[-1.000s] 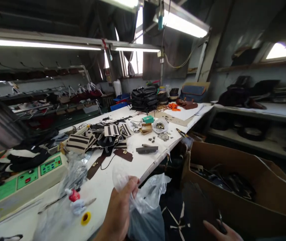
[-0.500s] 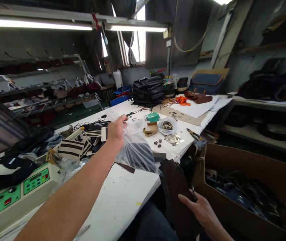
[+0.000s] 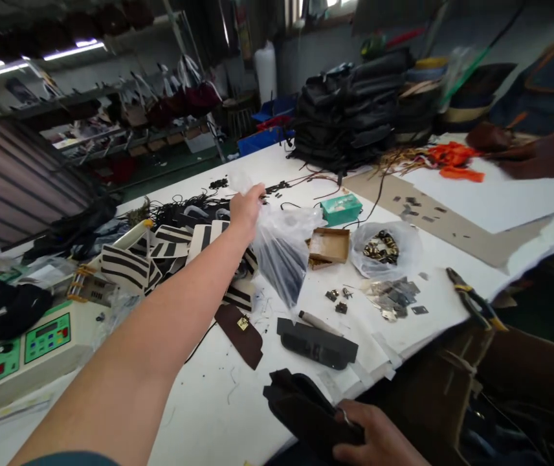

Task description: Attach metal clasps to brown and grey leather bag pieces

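Fingers of the left hand (image 3: 246, 211), tightly closed, grip a clear plastic bag (image 3: 281, 255) by its neck; it has moved from the near edge of the desk (image 3: 199, 414) towards the open carton (image 3: 338, 246), apparently being carried outward. Marks on the dark strip (image 3: 318, 346) are unreadable. The right hand (image 3: 369, 430) clasps dark pieces (image 3: 301, 408).
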### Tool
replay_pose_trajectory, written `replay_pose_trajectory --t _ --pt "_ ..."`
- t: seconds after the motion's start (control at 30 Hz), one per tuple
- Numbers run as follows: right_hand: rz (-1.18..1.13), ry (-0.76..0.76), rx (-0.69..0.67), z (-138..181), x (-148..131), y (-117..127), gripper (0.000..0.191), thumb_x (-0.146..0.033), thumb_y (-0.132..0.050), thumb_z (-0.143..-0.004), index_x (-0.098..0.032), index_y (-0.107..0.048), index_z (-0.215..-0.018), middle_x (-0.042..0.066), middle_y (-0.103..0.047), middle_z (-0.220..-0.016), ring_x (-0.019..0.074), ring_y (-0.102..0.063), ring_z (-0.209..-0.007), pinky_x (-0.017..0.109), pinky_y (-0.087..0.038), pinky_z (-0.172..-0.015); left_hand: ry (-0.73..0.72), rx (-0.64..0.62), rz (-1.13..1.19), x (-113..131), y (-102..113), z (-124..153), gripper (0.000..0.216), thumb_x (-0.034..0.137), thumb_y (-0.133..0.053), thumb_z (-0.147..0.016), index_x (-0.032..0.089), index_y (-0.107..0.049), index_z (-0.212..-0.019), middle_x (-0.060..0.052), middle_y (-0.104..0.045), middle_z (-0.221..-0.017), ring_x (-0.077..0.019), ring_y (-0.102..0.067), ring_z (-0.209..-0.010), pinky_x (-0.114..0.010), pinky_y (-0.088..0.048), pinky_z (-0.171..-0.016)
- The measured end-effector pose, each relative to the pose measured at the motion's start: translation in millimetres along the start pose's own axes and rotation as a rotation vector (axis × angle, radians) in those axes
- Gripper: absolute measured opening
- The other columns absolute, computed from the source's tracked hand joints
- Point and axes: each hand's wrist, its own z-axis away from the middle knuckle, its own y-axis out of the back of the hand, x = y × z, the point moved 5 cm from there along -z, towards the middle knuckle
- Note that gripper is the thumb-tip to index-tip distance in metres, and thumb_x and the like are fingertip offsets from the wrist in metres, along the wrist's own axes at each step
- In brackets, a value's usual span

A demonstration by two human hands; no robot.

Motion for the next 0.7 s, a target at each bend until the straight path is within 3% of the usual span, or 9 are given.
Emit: replay_pose_trajectory --t 0.1,0.23,0.3,0.37,0.43,0.5,0.6,0.7 --pt "0.056 0.050 -0.108 -48 -22 -13 0.017 -0.027 -0.079 -0.071 -0.021 -0.071 -0.085 -0.003 -0.071 -0.084 0.0179 -0.063 -0.081 0.023 -0.042 -0.069 0.040 -0.032 -0.092 -35 11 -24 0.026 0.032 -0.080 -0.077 0.011 -0.072 -0.089 -0.009 -0.073 -0.089 -0.0229 -0.067 -0.086 -0.036 -0.051 -0.084" --pt "0.172 0.133 -0.237 -114 -50 -58 0.029 -0.041 -0.084 -0.071 -0.023 -0.076 -0.093 -0.001 -0.075 -0.092 0.0200 -0.067 -0.087 0.023 -0.041 -0.068 -0.048 -0.087 -0.336 -54 58 -13 0.070 0.042 -0.089 -0.074 0.011 -0.063 -0.131 -0.018 -0.066 -0.131 -0.0298 -0.064 -0.113 -0.045 -0.046 -0.102" --pt "0.241 0.148 -0.291 -142 -56 -83 0.035 -0.048 -0.084 -0.071 -0.024 -0.078 -0.096 0.001 -0.077 -0.095 0.0212 -0.069 -0.088 0.024 -0.041 -0.067 -0.162 -0.065 -0.537 -58 99 13 0.080 0.050 -0.083 -0.080 0.014 -0.052 -0.145 -0.019 -0.058 -0.143 -0.0273 -0.065 -0.109 -0.043 -0.047 -0.100" --pt "0.299 0.153 -0.325 -165 -56 -103 0.035 -0.049 -0.085 -0.070 -0.023 -0.079 -0.094 0.003 -0.077 -0.093 0.0236 -0.070 -0.087 0.026 -0.040 -0.067 -0.145 -0.068 -0.712 -77 146 53 0.062 0.051 -0.071 -0.090 0.019 -0.057 -0.141 -0.012 -0.067 -0.127 -0.0210 -0.066 -0.091 -0.036 -0.050 -0.087" --pt "0.359 0.158 -0.337 -182 -53 -119 0.033 -0.047 -0.085 -0.067 -0.023 -0.079 -0.088 0.004 -0.077 -0.089 0.0263 -0.070 -0.085 0.028 -0.039 -0.066 -0.027 -0.166 -0.884 -113 190 98 0.036 0.047 -0.067 -0.091 0.023 -0.071 -0.117 -0.005 -0.073 -0.100 -0.0184 -0.064 -0.078 -0.032 -0.049 -0.077" --pt "0.425 0.164 -0.322 -194 -49 -131 0.032 -0.047 -0.085 -0.067 -0.023 -0.079 -0.086 0.005 -0.077 -0.088 0.0274 -0.070 -0.084 0.029 -0.039 -0.066 0.048 -0.198 -0.939 -151 228 139 0.019 0.038 -0.075 -0.083 0.023 -0.077 -0.095 -0.003 -0.074 -0.087 -0.0183 -0.063 -0.070 -0.032 -0.048 -0.071" --pt "0.507 0.188 -0.243 -204 -48 -146 0.035 -0.050 -0.081 -0.074 -0.023 -0.077 -0.096 0.005 -0.077 -0.096 0.0261 -0.070 -0.088 0.029 -0.040 -0.069 0.098 -0.158 -0.974 -195 269 183 0.015 0.034 -0.074 -0.082 0.023 -0.076 -0.092 -0.002 -0.076 -0.092 -0.0179 -0.063 -0.069 -0.033 -0.049 -0.072" --pt "0.564 0.245 -0.149 -206 -48 -160 0.035 -0.051 -0.076 -0.081 -0.023 -0.073 -0.102 0.004 -0.074 -0.102 0.0228 -0.068 -0.088 0.029 -0.040 -0.071 0.075 -0.052 -0.979 -213 298 214 0.024 0.040 -0.061 -0.093 0.023 -0.074 -0.106 -0.005 -0.076 -0.105 -0.0203 -0.068 -0.082 -0.035 -0.052 -0.079"
